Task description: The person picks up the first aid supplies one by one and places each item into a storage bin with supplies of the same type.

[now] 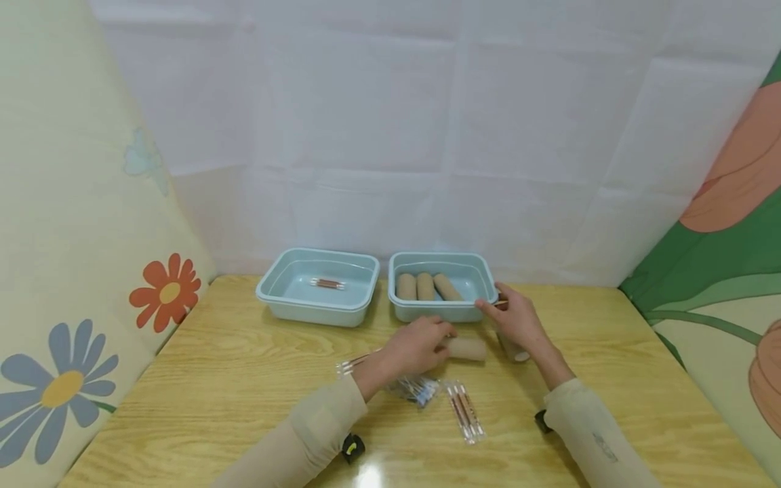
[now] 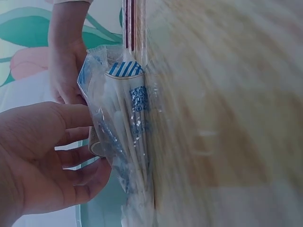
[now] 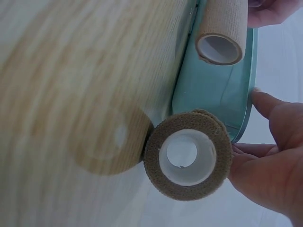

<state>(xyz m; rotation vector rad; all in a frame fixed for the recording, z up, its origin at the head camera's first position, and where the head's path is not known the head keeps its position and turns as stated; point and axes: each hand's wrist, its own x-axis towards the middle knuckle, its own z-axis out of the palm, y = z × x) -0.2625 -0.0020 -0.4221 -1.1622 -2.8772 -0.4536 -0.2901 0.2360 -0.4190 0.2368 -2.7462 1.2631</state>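
Note:
My left hand grips the left end of a tan bandage roll, which it holds just above the table. The roll's hollow end faces the right wrist camera. My right hand has its thumb at the right rim of the right blue tub and its fingers extended beside a second bandage roll. That roll sits low, end-on, at the tub's corner. Under my left hand lies a clear bag of cotton swabs, partly hidden by the hand in the head view.
Three more bandage rolls lie in the right tub. The left blue tub holds a small pack of brown-and-white swab sticks. On the table, another such pack lies in front; one shows left of my hand.

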